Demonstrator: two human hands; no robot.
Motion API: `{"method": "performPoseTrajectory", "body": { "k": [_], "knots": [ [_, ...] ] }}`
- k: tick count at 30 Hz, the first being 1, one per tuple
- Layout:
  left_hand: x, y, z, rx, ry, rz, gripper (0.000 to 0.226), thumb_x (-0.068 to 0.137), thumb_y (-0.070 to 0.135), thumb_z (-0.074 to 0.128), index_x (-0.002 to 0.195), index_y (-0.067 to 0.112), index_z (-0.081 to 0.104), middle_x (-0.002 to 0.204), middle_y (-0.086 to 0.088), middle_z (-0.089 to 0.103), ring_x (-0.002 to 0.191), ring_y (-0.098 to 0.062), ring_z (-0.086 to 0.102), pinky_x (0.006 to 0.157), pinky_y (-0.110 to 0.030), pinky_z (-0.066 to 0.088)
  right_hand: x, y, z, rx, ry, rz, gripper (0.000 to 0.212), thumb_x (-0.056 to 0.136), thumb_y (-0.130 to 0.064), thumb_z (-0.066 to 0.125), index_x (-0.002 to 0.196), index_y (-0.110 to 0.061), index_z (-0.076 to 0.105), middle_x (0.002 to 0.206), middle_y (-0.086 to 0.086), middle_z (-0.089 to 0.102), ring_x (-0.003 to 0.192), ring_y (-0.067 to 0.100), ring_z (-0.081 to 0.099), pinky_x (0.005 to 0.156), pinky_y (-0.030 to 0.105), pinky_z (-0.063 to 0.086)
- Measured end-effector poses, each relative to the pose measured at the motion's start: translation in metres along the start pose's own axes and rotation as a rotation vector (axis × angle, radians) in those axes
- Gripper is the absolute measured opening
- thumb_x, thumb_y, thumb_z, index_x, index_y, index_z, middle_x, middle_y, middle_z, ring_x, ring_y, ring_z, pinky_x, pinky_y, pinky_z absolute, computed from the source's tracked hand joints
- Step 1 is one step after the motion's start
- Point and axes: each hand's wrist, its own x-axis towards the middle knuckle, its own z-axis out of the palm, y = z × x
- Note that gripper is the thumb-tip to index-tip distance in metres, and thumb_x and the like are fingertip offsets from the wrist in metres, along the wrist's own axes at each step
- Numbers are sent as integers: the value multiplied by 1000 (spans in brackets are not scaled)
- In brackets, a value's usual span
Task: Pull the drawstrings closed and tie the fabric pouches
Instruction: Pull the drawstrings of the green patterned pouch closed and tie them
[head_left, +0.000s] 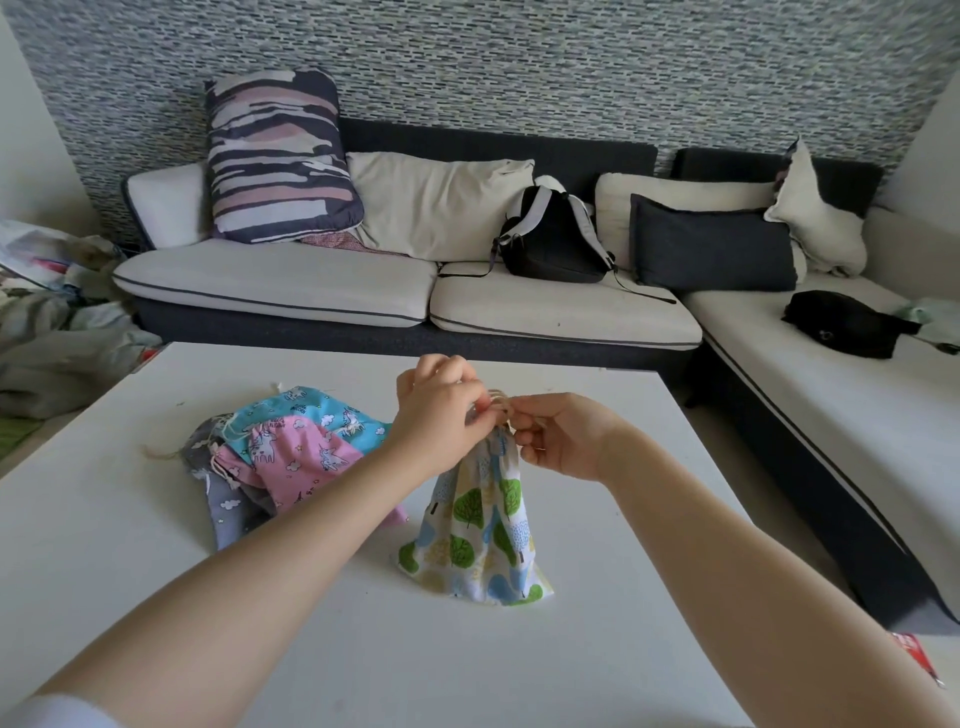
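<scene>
At frame centre, a tree-print fabric pouch (480, 525) stands on the white table (597, 649), its neck gathered. Left hand (441, 410) and right hand (561, 436) pinch its pale drawstring (501, 402). The cloth looks light and floppy, best held by the cord; other pouches (291, 447) lie left.

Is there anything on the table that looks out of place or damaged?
Nothing looks damaged. Both hands, left hand and right hand, work the drawstring atop the tree-print pouch. The other pouches lie in an untidy overlapping pile. A red wrapper lies beyond the table's right edge.
</scene>
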Motion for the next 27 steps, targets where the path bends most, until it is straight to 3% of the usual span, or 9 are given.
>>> {"method": "performPoseTrajectory", "body": {
  "k": [4,8,12,15,16,18,21,24,27],
  "knots": [
    [-4,-13,2,202,-128,-50,21,87,29,51,86,13,66,106,3,52,112,-21,35,79,-32,15,-5,-6,-14,-254,214,-120,26,86,5,48,82,-14,66,56,1,49,53,12,43,54,22,35],
    [-2,-10,3,414,-117,-114,24,86,30,51,94,11,63,104,-2,54,104,-25,42,78,-35,26,-4,0,-9,-413,334,-212,25,83,5,48,74,-16,59,55,2,49,51,13,41,52,21,33],
    [0,-7,-2,575,-166,-93,20,71,14,64,89,8,58,88,-7,60,75,-24,58,59,-29,34,-3,7,-3,-635,307,-292,26,83,1,50,71,-20,60,54,0,49,51,11,42,51,20,32],
    [-2,-7,0,621,-45,15,26,56,5,73,78,9,60,68,-4,60,53,-20,57,47,-25,38,-2,8,-2,-880,325,-406,17,86,-9,54,76,-21,61,55,-6,50,55,10,46,52,22,36],
    [-3,-11,3,483,-27,-29,24,64,4,70,85,8,59,75,-5,60,58,-22,57,49,-28,39,-2,9,-3,-1014,348,-474,13,88,-13,54,81,-20,63,57,-8,52,57,12,49,54,24,39],
    [-1,-17,4,-16,28,-336,14,82,10,59,96,7,56,88,-2,58,72,-22,56,58,-30,41,-2,11,-9,-1219,406,-572,14,92,-18,50,91,-13,63,65,-1,59,62,20,53,57,30,42],
    [-1,-14,6,-755,123,-762,8,89,16,54,83,11,58,70,2,56,62,-13,50,50,-21,39,-1,15,-18,-1272,448,-540,19,92,-21,51,83,-8,62,68,5,63,57,19,52,53,31,41],
    [-2,0,4,-1632,101,-1021,20,93,15,50,76,9,58,66,-4,57,44,-6,46,33,-14,30,0,18,-17,-718,425,-409,22,90,-18,55,69,-12,61,64,-1,61,58,11,54,51,20,45],
    [-5,2,2,-1961,-53,-1045,33,95,22,44,64,11,51,67,-3,65,38,-4,44,28,-13,24,-1,14,-11,137,304,-199,25,90,-14,52,67,-11,58,74,3,66,55,11,59,43,17,43]
  ]
}}
